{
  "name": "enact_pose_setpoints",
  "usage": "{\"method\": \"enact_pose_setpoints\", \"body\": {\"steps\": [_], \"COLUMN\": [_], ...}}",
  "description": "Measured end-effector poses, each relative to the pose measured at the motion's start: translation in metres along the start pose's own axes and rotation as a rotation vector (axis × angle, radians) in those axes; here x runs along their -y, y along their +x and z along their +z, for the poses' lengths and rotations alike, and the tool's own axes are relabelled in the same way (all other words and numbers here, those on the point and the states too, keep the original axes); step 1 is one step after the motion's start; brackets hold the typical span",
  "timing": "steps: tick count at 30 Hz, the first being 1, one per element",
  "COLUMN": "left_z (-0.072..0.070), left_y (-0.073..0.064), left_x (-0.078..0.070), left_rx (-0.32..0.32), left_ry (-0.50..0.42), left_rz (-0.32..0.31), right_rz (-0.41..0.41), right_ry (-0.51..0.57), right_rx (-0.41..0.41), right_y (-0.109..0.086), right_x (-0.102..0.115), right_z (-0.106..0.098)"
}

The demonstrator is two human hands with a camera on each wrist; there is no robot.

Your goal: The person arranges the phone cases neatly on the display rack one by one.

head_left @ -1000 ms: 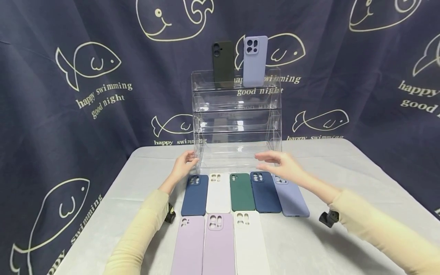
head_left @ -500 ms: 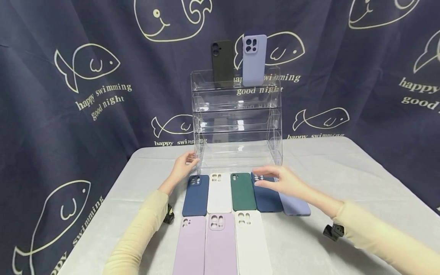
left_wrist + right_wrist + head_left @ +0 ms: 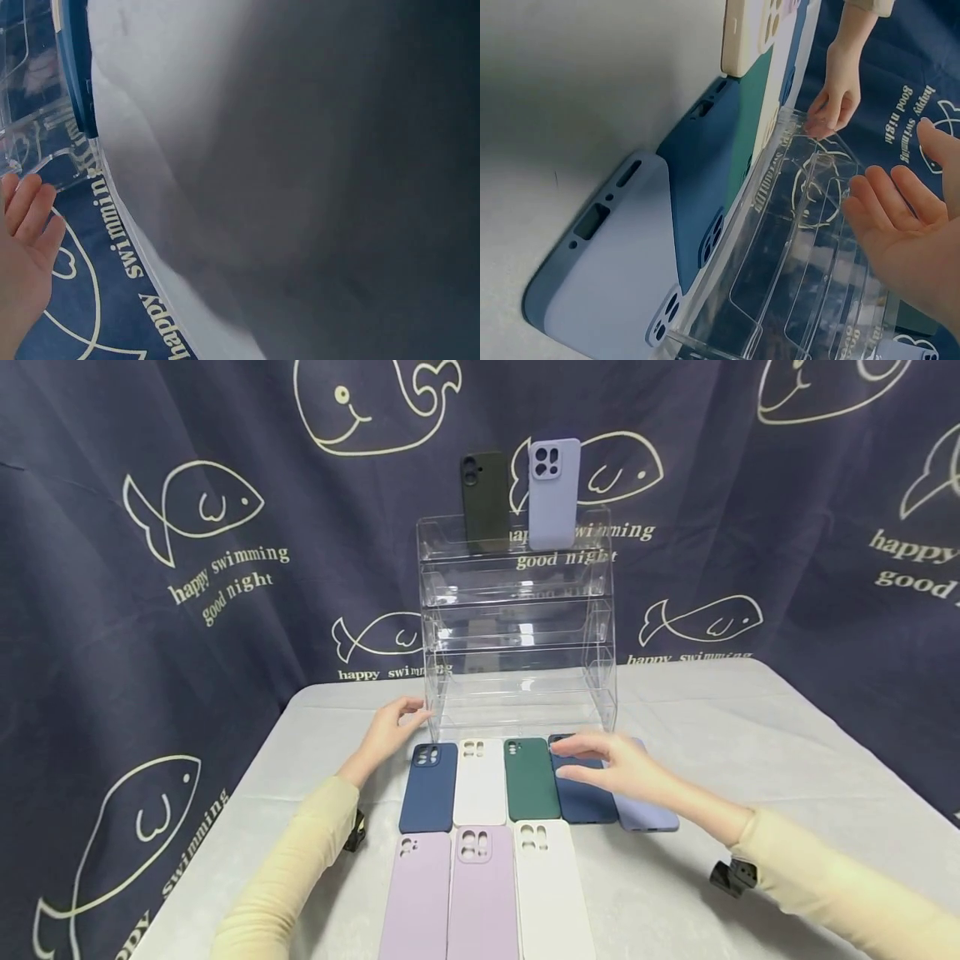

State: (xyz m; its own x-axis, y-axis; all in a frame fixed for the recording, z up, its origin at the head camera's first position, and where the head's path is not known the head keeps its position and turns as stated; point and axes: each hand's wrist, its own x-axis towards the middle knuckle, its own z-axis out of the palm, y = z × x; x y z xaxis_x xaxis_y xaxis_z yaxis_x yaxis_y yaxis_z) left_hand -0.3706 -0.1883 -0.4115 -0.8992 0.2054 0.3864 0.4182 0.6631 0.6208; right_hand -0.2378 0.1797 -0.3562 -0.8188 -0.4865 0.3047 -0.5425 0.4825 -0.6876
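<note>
In the head view my right hand (image 3: 618, 764) hovers, thumb and fingers parted, over the right-hand dark blue phone case (image 3: 588, 797). It partly covers a periwinkle phone case (image 3: 647, 814). My left hand (image 3: 386, 728) is at the lower left side of a clear tiered display rack (image 3: 517, 706), fingertips right by its edge. The left wrist view shows that hand (image 3: 30, 247) with fingers extended. On the rack's top tier stand a dark olive phone case (image 3: 486, 502) and another periwinkle phone case (image 3: 555, 497). Neither hand holds anything.
The row before the rack also has another dark blue case (image 3: 429, 789), a white case (image 3: 480, 785) and a green case (image 3: 532, 781). Nearer lie two lilac cases (image 3: 483, 893) and a white case (image 3: 553, 893). A patterned navy curtain (image 3: 225, 693) hangs behind the pale table (image 3: 720, 735).
My right hand has come down and nearer, from in front of the rack's bottom tier to over the dark blue case. My left hand has shifted slightly left. The cases have stayed put.
</note>
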Motion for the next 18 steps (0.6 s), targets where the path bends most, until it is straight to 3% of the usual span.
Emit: {"method": "enact_pose_setpoints", "body": {"steps": [5,10,13,18], "left_z": [0.000,0.003,0.007,0.012], "left_y": [0.000,-0.001,-0.001,-0.001], "left_x": [-0.002,-0.010,-0.013,-0.016], "left_rx": [-0.030,-0.052,-0.072,-0.082], "left_ry": [0.172,0.195,0.125,-0.131], "left_rz": [0.036,0.039,0.055,0.015], "right_rz": [-0.034,-0.030,-0.042,-0.062], "right_ry": [0.016,0.013,0.002,-0.001], "right_rx": [0.007,0.014,0.014,0.027], "right_y": [-0.003,-0.005,-0.007,-0.010], "right_x": [0.003,0.005,0.005,0.003], "right_z": [0.001,0.002,0.003,0.008]}}
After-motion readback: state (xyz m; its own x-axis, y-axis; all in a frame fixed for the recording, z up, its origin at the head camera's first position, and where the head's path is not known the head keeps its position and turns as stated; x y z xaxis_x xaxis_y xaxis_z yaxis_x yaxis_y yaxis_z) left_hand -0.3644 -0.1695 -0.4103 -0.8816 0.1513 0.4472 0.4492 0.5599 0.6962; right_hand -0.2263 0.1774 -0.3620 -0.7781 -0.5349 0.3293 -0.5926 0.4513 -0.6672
